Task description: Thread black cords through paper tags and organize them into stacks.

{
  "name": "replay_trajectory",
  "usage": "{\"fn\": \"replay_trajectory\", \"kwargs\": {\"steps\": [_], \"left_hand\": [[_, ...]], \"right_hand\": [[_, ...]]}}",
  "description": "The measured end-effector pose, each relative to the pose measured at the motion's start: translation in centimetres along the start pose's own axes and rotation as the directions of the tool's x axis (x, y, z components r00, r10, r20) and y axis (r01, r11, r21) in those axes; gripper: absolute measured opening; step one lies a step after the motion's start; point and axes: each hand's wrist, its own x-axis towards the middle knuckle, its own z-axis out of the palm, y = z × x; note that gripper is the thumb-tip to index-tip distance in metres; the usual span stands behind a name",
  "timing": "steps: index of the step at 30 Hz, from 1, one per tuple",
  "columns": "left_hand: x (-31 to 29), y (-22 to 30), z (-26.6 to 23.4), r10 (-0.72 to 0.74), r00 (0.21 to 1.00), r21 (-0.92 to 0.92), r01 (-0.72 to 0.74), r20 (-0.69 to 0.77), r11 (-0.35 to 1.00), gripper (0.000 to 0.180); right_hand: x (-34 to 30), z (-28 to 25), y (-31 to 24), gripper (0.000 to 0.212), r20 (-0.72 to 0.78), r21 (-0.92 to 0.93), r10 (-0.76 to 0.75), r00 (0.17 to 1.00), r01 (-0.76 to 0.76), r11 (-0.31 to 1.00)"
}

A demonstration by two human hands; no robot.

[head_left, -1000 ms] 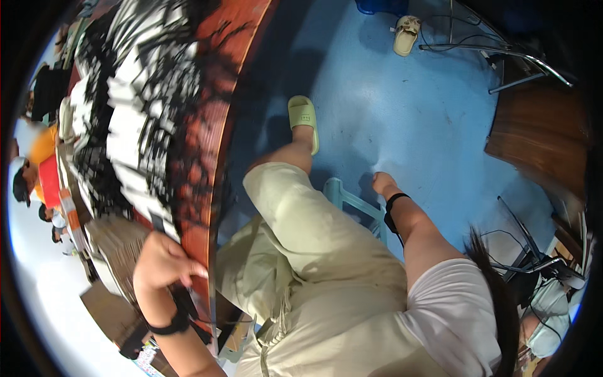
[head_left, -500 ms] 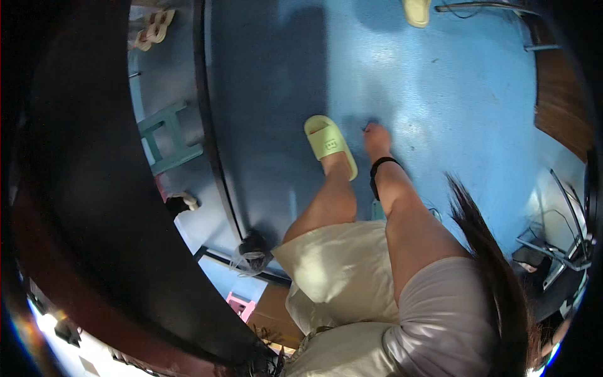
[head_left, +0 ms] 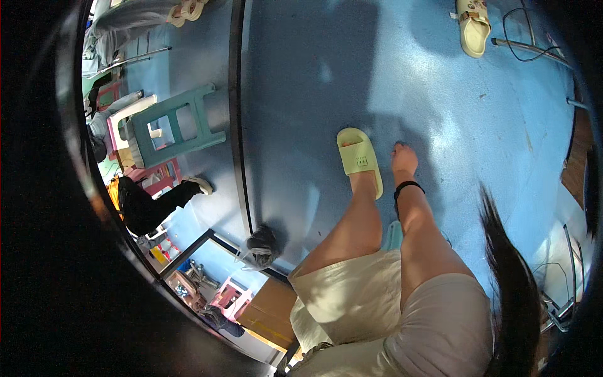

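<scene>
My right hand hangs low over the blue floor, beyond my lap. A black band circles its wrist. Its fingers look curled in; whatever they may hold is too small to make out. Just left of it is my foot in a pale yellow-green slide slipper, without contact between the two. Light beige shorts cover my upper leg. My left hand does not show anywhere.
A black bar runs along the left. Beyond it stand a teal stool and a person in black trousers. A dark crumpled bag and a cardboard box are nearby. A yellow clog sits far right.
The view has shifted, and the big dark surface on the left no longer hides the stools and people there. My right hand keeps its low position near the slipper.
</scene>
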Motion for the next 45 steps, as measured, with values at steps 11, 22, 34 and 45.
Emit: {"fn": "replay_trajectory", "kwargs": {"steps": [11,22,34,45], "left_hand": [[1.6,1.2,-0.6,-0.091,0.980,0.186,0.058,0.176,0.981,0.006],[3.3,1.5,-1.0,-0.188,0.941,0.348,0.084,0.280,0.934,0.007],[5.3,1.5,-1.6,-0.181,0.954,0.403,0.072,0.240,0.912,0.008],[-1.8,-4.7,-0.8,-0.275,0.923,0.442,0.135,0.269,0.887,0.009]], "right_hand": [[1.4,-0.5,3.3,0.015,0.567,0.797,-0.367,0.738,-0.378,0.471],[-0.6,-0.6,5.9,0.010,0.414,0.134,-0.507,0.756,0.501,0.855],[-3.1,0.1,5.1,0.018,0.456,-0.118,-0.401,0.795,0.500,0.858],[-5.4,-7.0,7.4,0.010,0.507,0.381,-0.164,0.846,-0.049,0.923]]}}
